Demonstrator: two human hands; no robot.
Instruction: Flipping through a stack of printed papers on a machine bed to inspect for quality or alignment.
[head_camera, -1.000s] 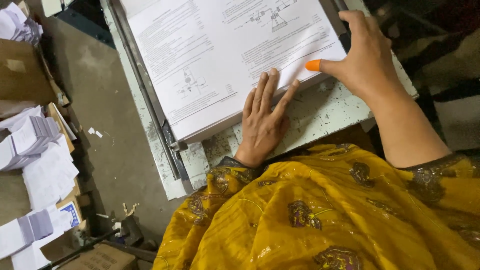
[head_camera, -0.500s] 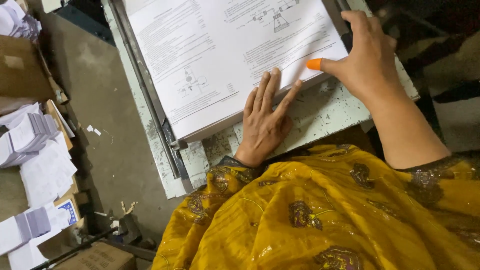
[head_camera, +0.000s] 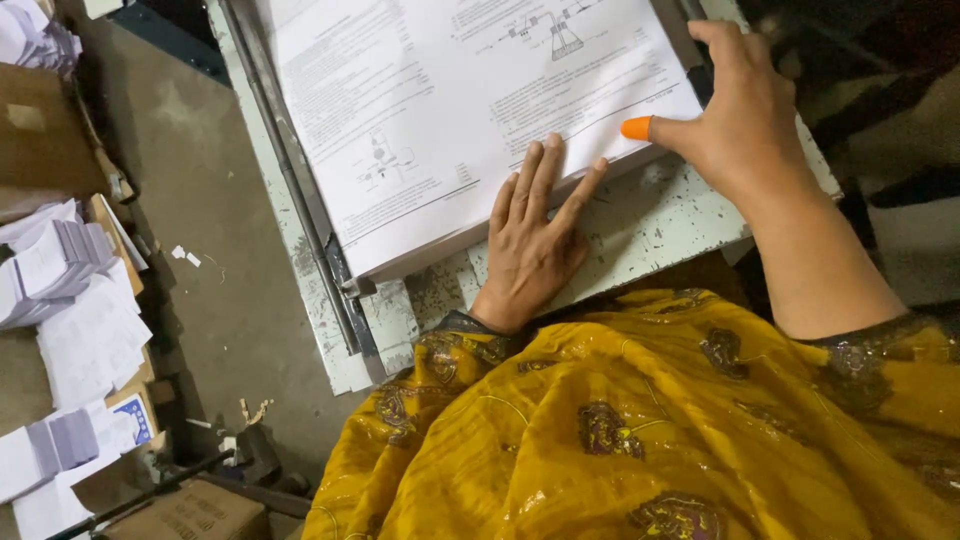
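A thick stack of printed white sheets with diagrams lies on a worn, pale green metal table. My left hand rests flat on the table, fingers spread over the stack's near edge. My right hand sits at the stack's right corner, its thumb capped with an orange rubber tip pressing on the top sheet. Yellow patterned cloth covers my lap below.
A metal rail runs along the table's left side. On the floor at left stand piles of folded white paper, a cardboard box and more bundles. Small paper scraps lie on the grey floor.
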